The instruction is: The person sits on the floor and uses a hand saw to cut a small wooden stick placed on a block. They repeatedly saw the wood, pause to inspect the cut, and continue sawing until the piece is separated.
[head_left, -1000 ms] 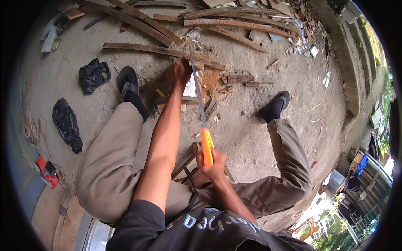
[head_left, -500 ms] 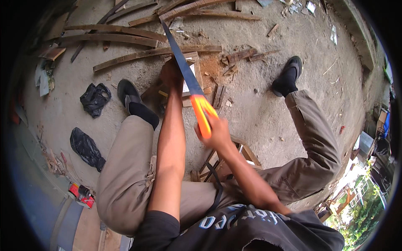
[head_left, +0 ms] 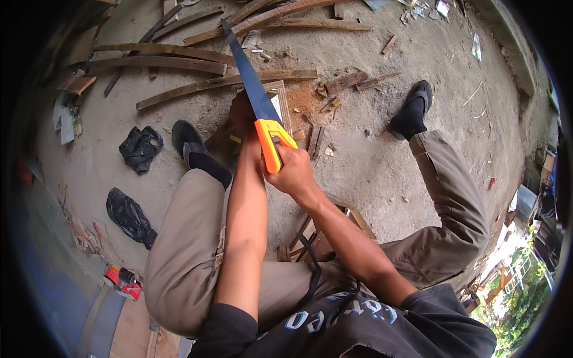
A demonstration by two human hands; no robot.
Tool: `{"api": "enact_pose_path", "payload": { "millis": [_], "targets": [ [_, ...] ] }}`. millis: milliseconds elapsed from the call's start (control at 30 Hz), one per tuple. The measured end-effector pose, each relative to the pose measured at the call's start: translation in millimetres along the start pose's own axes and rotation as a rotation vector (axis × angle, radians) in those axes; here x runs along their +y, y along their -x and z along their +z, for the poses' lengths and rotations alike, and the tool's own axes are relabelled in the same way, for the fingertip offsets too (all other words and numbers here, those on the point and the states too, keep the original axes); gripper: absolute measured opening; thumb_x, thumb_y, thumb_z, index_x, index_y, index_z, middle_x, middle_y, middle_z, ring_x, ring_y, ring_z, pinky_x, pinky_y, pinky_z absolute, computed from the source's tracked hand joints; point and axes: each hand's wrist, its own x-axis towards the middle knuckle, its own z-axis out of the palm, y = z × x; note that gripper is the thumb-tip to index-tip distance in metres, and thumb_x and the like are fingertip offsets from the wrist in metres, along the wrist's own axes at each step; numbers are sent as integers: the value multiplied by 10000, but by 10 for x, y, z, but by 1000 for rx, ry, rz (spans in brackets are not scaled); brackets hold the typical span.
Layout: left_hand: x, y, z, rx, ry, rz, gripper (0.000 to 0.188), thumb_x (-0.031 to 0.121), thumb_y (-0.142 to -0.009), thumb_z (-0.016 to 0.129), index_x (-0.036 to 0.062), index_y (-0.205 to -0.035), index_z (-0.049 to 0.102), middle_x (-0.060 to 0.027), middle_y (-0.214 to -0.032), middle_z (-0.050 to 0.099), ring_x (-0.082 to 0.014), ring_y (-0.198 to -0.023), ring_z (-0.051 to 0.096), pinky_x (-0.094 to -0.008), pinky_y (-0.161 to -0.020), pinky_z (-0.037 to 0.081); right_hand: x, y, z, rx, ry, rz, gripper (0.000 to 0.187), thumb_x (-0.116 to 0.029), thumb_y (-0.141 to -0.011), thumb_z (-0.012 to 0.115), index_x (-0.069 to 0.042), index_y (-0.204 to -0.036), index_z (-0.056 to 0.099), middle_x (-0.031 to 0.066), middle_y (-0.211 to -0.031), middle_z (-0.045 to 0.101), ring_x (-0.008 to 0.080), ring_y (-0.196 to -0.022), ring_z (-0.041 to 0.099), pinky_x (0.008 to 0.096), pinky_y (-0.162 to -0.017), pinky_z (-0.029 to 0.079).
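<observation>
My right hand (head_left: 293, 170) is closed round the orange-and-yellow handle of a handsaw (head_left: 252, 86). The dark blade slants away and to the left, its tip over the far planks. My left arm reaches forward on the left side of the blade. My left hand (head_left: 242, 114) is dark with shadow and rests beside the wooden block (head_left: 280, 95) under the blade. Its fingers are hidden, so their grip does not show. Reddish sawdust (head_left: 302, 98) lies to the right of the block. Whether the blade touches wood cannot be made out.
Long curved planks (head_left: 227, 87) lie across the far left ground. Short wood offcuts (head_left: 346, 82) are scattered right of the block. Two black plastic bags (head_left: 141, 149) lie left of my left foot. A wooden frame (head_left: 356, 224) sits between my legs. A red container (head_left: 128, 282) stands lower left.
My right hand has pulled the saw back toward me and to the left. The handle now sits close beside my left wrist. My left hand stays in nearly the same place.
</observation>
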Motion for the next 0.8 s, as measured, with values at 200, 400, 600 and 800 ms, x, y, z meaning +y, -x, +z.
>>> {"api": "enact_pose_path", "payload": {
  "millis": [200,400,600,800],
  "targets": [
    [54,-13,-114,2,-45,-158,567,447,-988,375,35,-774,700,-236,-800,686,-463,-807,661,-548,-694,517,234,1302,-557,-156,-45,-75,171,-155,-657,778,-84,-773,674,106,-674,625,307,-638,652,425,-659,550],
    [-126,-66,89,-76,-78,-18,412,391,-969,463,62,-817,658,-206,-798,687,-429,-790,672,-523,-660,531,-160,63,-134,0,-20,22,161,-149,-679,763,-58,-732,641,137,-658,624,336,-633,651,441,-617,539],
    [-4,-35,-60,11,-157,-109,408,388,-946,476,67,-832,702,-213,-828,696,-431,-805,677,-518,-694,537,111,1297,-714,-253,-67,-5,124,-55,-660,696,-60,-782,673,111,-675,656,298,-661,696,382,-672,567],
    [161,-34,-100,15,-145,-4,530,337,-1020,335,79,-715,684,-205,-750,684,-426,-741,678,-507,-631,542,9,172,-176,-19,-16,-12,193,-172,-745,743,-39,-753,603,174,-655,603,371,-614,642,419,-569,527]
  ]
}}
